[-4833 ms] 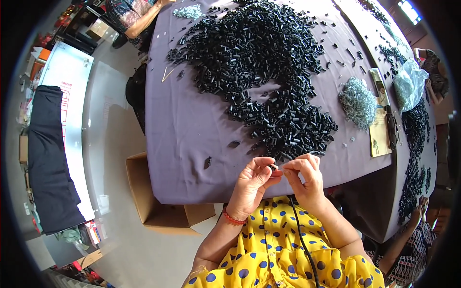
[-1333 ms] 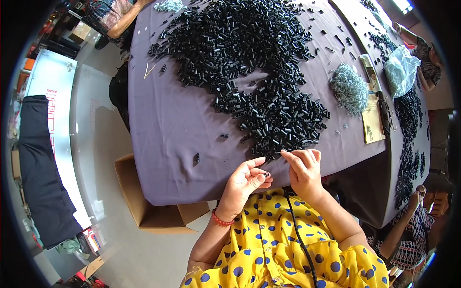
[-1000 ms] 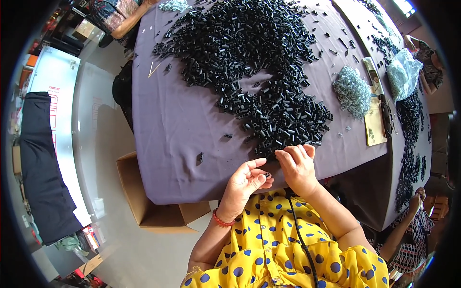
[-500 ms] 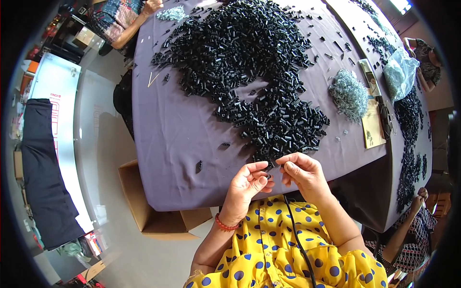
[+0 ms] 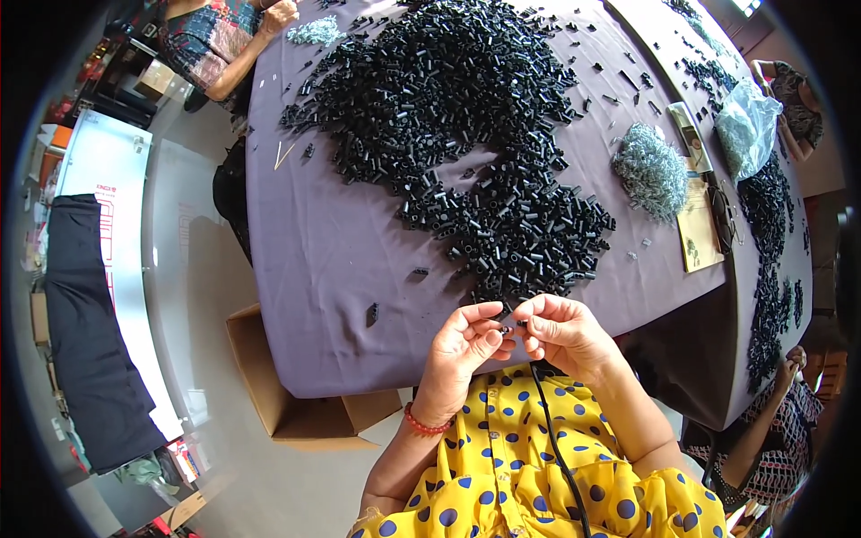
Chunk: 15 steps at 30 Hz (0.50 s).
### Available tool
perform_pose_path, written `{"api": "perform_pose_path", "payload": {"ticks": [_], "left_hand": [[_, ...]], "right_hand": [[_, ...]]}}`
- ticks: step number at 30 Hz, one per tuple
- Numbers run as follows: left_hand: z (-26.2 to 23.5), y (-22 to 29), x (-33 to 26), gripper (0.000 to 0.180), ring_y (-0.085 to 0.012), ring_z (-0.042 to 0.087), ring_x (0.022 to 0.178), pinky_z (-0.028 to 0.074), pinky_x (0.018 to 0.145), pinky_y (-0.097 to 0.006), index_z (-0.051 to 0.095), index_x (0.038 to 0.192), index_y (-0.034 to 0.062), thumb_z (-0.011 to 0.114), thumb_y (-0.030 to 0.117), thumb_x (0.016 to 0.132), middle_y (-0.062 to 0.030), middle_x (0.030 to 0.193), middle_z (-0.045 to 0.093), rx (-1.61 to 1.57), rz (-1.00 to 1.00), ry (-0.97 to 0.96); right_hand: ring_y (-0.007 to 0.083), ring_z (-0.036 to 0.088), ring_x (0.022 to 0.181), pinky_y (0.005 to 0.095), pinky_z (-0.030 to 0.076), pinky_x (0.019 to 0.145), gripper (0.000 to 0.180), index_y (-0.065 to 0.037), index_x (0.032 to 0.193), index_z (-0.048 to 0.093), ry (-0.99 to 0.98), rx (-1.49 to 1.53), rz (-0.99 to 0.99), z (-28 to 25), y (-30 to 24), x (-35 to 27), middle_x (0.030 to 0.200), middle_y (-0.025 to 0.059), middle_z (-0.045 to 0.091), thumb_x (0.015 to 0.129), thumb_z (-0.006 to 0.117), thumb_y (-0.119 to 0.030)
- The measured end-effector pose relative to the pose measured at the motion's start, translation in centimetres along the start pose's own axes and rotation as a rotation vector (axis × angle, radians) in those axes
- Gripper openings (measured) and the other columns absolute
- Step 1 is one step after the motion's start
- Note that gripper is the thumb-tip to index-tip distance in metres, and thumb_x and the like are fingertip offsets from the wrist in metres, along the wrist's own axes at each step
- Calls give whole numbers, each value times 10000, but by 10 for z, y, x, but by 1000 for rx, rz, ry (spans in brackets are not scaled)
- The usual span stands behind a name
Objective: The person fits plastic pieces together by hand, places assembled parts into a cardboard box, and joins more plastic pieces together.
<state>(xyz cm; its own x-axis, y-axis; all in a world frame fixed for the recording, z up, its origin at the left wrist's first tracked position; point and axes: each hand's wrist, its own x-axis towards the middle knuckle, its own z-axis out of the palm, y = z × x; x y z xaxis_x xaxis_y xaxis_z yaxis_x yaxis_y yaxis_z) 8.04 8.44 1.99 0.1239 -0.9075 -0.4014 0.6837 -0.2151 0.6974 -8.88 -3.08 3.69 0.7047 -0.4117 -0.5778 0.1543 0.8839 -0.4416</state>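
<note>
Head view; black piece (image 5: 505, 331) within left grip (image 5: 461, 346)

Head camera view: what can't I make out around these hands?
All in the head view:
Black piece: mostly covered by the left hand.
Dark piece: tiny, partly covered by the right hand.
Cardboard box: partly hidden by the purple tablecloth.
Clear plastic bag: contents unclear through crinkled plastic.
Upper-left co-worker: head cut off by the top edge.

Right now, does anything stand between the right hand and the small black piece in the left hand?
Nothing visible does: the right hand is close beside the small black piece held in the left hand.
</note>
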Motion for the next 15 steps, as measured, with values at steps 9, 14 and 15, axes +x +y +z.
{"api": "perform_pose_path", "payload": {"ticks": [9,14,15], "left_hand": [[0,1,-2,372,-193,693,934,572,865,-320,526,1317,-6,649,124,991,-94,1067,686,5,17,22],[0,4,-5,365,-196,694,932,574,866,-326,528,1315,-6,644,124,994,-94,1071,686,24,35,32],[1,4,-5,361,-197,694,933,575,866,-327,530,1313,-6,641,123,995,-93,1071,686,28,35,39]], "right_hand": [[127,661,692,250,533,628,159,10,1048,680,15,9,-9,1,2,1,848,61,695,957,689,-120],[128,666,706,246,530,634,133,7,1050,680,23,-3,-6,6,2,-3,856,58,698,955,684,-86],[128,668,709,247,532,638,126,6,1050,679,28,1,-8,6,2,-3,864,61,703,954,682,-74]]}}
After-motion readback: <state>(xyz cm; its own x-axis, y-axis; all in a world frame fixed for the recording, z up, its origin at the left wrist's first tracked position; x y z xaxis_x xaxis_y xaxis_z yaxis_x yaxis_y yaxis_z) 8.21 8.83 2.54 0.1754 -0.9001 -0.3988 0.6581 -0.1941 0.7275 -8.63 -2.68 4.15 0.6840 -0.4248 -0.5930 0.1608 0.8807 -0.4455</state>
